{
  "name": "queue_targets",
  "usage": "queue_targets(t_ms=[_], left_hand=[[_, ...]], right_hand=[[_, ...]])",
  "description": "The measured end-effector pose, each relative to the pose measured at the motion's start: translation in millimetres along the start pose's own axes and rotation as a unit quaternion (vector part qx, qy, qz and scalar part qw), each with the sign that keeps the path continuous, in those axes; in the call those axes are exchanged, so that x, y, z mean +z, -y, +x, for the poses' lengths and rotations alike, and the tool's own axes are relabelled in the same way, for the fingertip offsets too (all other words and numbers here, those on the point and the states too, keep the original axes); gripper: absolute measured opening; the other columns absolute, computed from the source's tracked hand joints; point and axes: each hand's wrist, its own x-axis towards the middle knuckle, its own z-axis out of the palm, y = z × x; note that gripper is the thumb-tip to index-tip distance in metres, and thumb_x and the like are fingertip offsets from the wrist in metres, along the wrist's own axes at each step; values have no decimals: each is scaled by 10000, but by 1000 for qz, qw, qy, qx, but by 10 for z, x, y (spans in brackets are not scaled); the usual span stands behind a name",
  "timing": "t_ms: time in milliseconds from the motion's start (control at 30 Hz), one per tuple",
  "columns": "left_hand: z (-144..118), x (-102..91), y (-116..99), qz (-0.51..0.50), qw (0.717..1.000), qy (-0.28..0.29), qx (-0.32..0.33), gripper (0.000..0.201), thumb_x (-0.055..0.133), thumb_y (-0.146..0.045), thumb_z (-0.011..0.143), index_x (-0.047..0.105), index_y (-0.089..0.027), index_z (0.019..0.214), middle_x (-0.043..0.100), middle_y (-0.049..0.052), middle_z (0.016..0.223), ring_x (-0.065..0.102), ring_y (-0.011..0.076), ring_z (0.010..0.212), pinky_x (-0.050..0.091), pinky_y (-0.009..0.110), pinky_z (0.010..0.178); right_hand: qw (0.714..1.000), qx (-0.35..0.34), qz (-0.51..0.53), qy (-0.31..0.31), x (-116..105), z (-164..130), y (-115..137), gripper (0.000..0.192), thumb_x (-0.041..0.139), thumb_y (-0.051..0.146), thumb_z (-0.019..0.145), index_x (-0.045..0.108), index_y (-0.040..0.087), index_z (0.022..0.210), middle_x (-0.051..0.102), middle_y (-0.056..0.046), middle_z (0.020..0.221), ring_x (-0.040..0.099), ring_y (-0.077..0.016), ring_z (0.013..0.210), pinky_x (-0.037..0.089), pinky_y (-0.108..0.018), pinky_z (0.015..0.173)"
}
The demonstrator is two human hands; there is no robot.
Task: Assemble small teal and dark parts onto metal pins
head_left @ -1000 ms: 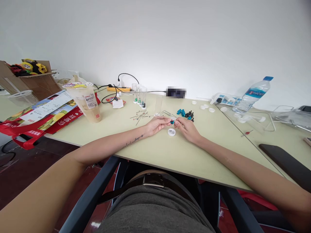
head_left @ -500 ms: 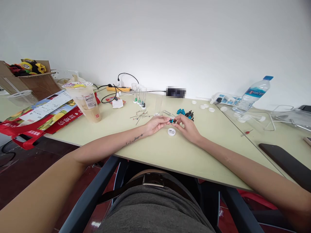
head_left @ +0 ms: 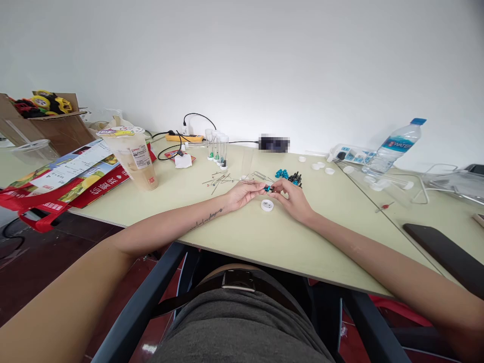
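Observation:
My left hand (head_left: 244, 194) and my right hand (head_left: 292, 199) meet over the table, fingertips pinched together. Between them is a small blue and black piece (head_left: 268, 188); the fingers cover part of it, and its exact kind is too small to make out. Just below lies a round white cap (head_left: 266, 205). Past my right fingers are a pile of small blue pieces (head_left: 282, 173) and a pile of small black pieces (head_left: 296, 178), partly hidden by the hand. Thin metal rods (head_left: 218, 182) lie scattered beyond my left hand, near a clear upright tube (head_left: 247, 164).
Several clear tubes (head_left: 217, 148) stand toward the wall. On the left are a drink cup (head_left: 134, 159), a red bag (head_left: 94, 186) and a cardboard box (head_left: 60, 133). To the right are white caps (head_left: 329, 171), a water bottle (head_left: 395, 146), a power strip (head_left: 353, 154) and a dark phone (head_left: 446, 254).
Both hands stay in nearly the same place, with only a slight shift of the fingers around the blue and black piece. Nothing else has visibly moved.

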Motion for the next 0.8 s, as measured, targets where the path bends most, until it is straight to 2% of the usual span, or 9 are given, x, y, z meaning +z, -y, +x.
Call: queue_targets(t_ms=[133,267,367,467,667,800], left_hand=[[-4,6,2,3,1000,5,-6,81,666,-88,677,667,-74,757,658,34,748,617,76,738,455,215,852],[-12,11,-20,0,1000,4,-10,88,683,-99,663,662,-77,745,663,41,777,622,92,772,457,232,863],[-22,13,-48,17,999,6,-31,134,692,-133,664,660,-85,784,667,53,799,628,109,774,469,268,854],[-33,16,-63,29,998,11,-48,152,688,-150,673,660,-85,807,669,57,789,630,112,765,472,264,837],[-42,26,-35,33,998,23,-40,113,684,-133,673,660,-78,769,664,50,752,633,109,729,465,273,855],[-18,5,-17,25,999,19,-15,125,685,-139,674,663,-74,779,663,60,789,629,110,763,470,249,826]], right_hand=[[999,7,-16,27,-10,2,14,243,388,402,899,501,208,806,561,-23,740,518,-164,694,389,-298,647],[1000,-16,-18,-5,5,-1,12,192,434,395,879,485,214,922,549,-41,830,519,-181,770,399,-313,691],[999,-26,-12,-13,6,-4,22,194,427,399,880,475,220,937,539,-50,860,513,-188,784,403,-329,714],[1000,-19,-13,0,-10,-4,51,212,393,413,893,482,220,892,533,-45,827,506,-183,763,400,-326,705],[999,-9,-29,26,-18,4,64,286,343,399,914,481,208,754,508,-23,698,479,-165,675,373,-301,637],[1000,-18,-10,0,-2,5,35,220,432,423,878,494,212,864,530,-28,792,500,-163,718,390,-300,675]])
